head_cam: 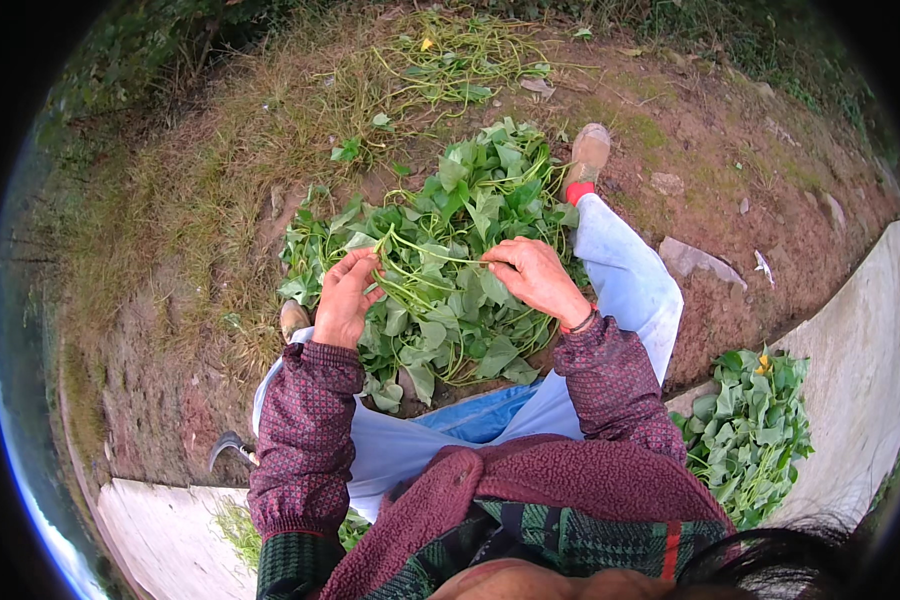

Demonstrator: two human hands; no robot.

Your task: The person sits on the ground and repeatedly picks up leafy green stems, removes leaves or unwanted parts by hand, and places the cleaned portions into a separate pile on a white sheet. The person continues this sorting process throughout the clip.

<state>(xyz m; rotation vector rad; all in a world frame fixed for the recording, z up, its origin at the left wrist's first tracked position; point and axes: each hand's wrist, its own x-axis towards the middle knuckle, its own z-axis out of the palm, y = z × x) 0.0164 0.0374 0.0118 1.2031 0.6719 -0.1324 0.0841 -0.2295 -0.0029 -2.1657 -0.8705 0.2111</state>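
Note:
My left hand (351, 291) pinches a small bunch of green leafy stems (405, 289) between thumb and fingers. One stem stretches across to my right hand (536, 276), whose thumb and fingertips grip its far end. Both hands are above a large heap of cut green vines with broad leaves (495, 206), which lies on the ground between my legs. Leaves and stems in the heap overlap, so the lower ends of the held bunch are hard to tell apart from it.
A sickle (229, 446) lies left of my sleeve. More leafy stems (757, 435) are piled on a pale slab (847, 337) at the right. Beyond the heap, thin bare vines (465, 60) are strewn over soil and dry grass. A flat stone (697, 261) is right of my knee.

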